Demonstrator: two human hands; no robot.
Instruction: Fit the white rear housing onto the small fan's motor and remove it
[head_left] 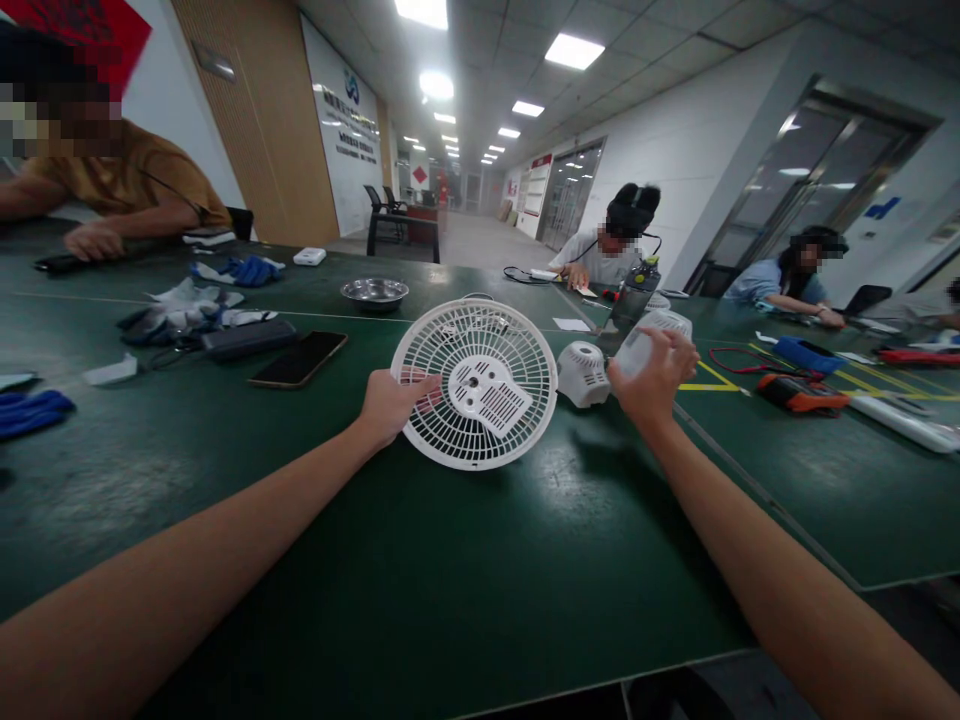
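Observation:
My left hand [397,405] grips the left rim of a round white fan grille [510,405], thumb on the near face. The grille is held up over the green table, its slotted hub plate facing me. My right hand [654,375] is wrapped around a pale, translucent white piece [636,345], whose kind I cannot make out, raised above the table. Between the grille and my right hand is a white vented plastic housing [583,374], which looks like a fan motor cover.
A smartphone [300,359], gloves [180,310] and a metal bowl [375,292] lie left and behind on the green table [450,580]. A dark bottle [634,295] stands behind my right hand. An orange multimeter [801,394] lies right. Several people sit around the table.

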